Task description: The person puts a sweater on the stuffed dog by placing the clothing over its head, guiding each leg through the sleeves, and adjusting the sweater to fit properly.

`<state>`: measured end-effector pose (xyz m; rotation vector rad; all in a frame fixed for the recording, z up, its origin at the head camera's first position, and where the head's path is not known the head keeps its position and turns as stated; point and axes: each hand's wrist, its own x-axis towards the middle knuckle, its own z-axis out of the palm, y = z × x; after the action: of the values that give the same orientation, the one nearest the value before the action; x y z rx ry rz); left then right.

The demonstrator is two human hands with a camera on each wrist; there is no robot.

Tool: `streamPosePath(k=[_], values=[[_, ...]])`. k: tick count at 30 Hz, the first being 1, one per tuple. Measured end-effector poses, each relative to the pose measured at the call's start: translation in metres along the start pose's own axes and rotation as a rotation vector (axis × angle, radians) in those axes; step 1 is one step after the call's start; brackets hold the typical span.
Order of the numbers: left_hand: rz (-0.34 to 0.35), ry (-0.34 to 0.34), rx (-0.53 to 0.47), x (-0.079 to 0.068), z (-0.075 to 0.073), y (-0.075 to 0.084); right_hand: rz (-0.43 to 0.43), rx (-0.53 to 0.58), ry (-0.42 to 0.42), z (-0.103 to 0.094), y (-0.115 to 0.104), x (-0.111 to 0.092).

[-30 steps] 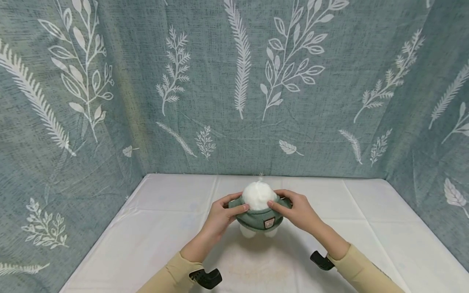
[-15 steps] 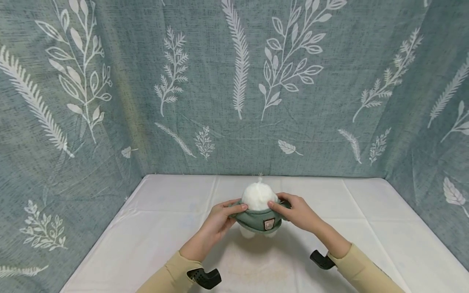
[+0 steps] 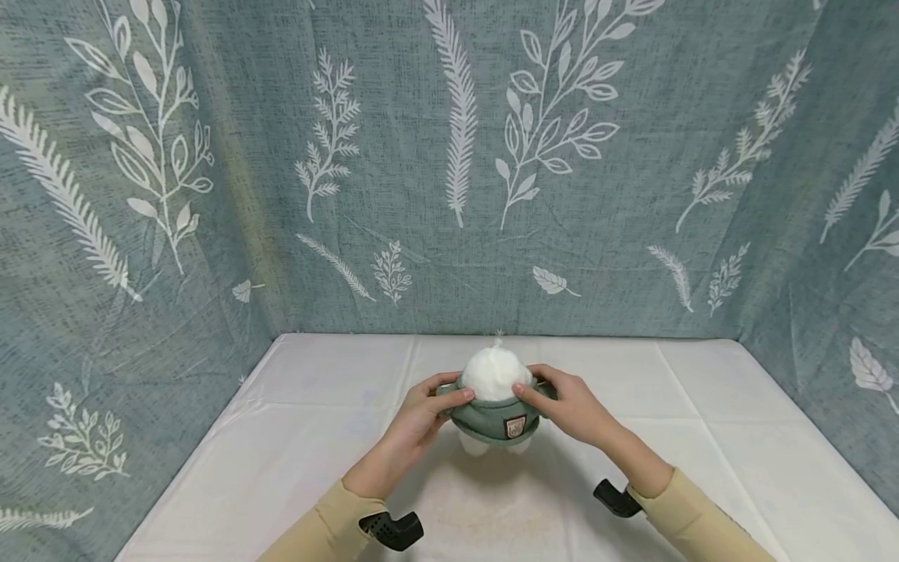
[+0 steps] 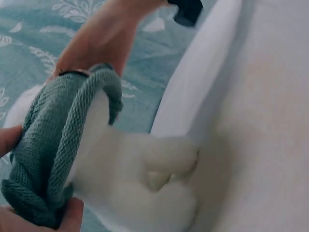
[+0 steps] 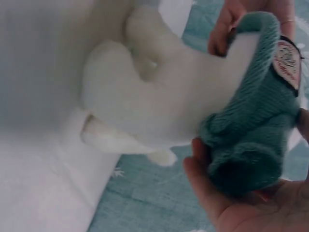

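1. Both hands are at the sides of one soft toy [image 3: 495, 376]: the left hand [image 3: 416, 414] pinches the green sweater [image 3: 477, 420] at its left side, and the right hand [image 3: 579, 406] pinches it at its right side.
2. In the head view, each thumb lies on the near side of the sweater, just beside the white round top of the toy, and the other fingers reach behind.
3. Soft toy is upright in the middle of the tabletop [image 3: 330, 406], near its far edge, and two white feet [image 3: 474, 446] point down below the sweater.
4. Sweater is knitted, and it goes around the upper part of the toy; the lower body is bare white in both wrist views.
5. On the front of the sweater there is a small patch [image 3: 516, 427] with dark border; its letters are too blurred for reading.
6. Right wrist view shows one open sleeve end [image 5: 248, 169] of the sweater, between the fingers and the thumb of the right hand.
7. Each forearm wears a beige sleeve, with a black device [image 3: 391, 531] near the wrist.
8. Behind the tabletop hangs a blue-green curtain [image 3: 414, 172] with white leaves.
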<state>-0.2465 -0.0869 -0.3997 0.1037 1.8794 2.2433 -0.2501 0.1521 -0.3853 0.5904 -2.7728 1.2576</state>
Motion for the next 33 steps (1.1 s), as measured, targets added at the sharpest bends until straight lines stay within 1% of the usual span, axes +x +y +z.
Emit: streamPosePath(k=[2,5,9,11,13,16,17,19,23,25,26,28,31,33], values=[[0.032,0.016,0.1,0.001,0.0,0.002,-0.012,-0.016,0.016,-0.002,-0.003,-0.002],[0.119,0.044,0.26,0.001,-0.001,0.007,-0.027,-0.031,0.068,-0.005,-0.006,-0.006],[0.265,0.081,0.432,0.001,0.001,0.015,-0.048,-0.053,0.212,-0.009,-0.011,-0.015],[0.322,0.094,0.508,0.001,0.003,0.02,-0.053,-0.066,0.288,-0.01,-0.014,-0.021],[0.377,0.1,0.583,0.002,0.006,0.024,-0.051,-0.072,0.345,-0.011,-0.017,-0.027],[0.436,0.09,0.653,0.002,0.011,0.03,-0.028,-0.065,0.374,-0.011,-0.022,-0.035],[0.453,0.081,0.666,0.002,0.013,0.032,-0.008,-0.061,0.364,-0.01,-0.023,-0.038],[0.47,0.06,0.676,0.003,0.016,0.034,0.037,-0.036,0.295,-0.006,-0.025,-0.043],[0.461,0.03,0.672,0.004,0.02,0.035,0.144,0.053,0.091,0.008,-0.024,-0.047],[0.447,0.023,0.666,0.005,0.021,0.035,0.169,0.117,0.018,0.015,-0.022,-0.047],[0.44,0.021,0.664,0.005,0.022,0.034,0.179,0.153,-0.006,0.018,-0.021,-0.046],[0.422,0.009,0.662,0.006,0.022,0.033,0.189,0.216,-0.029,0.022,-0.02,-0.045],[0.395,-0.006,0.673,0.005,0.023,0.032,0.188,0.29,-0.038,0.025,-0.02,-0.043],[0.381,-0.01,0.689,0.006,0.023,0.031,0.208,0.344,-0.04,0.026,-0.021,-0.041]])
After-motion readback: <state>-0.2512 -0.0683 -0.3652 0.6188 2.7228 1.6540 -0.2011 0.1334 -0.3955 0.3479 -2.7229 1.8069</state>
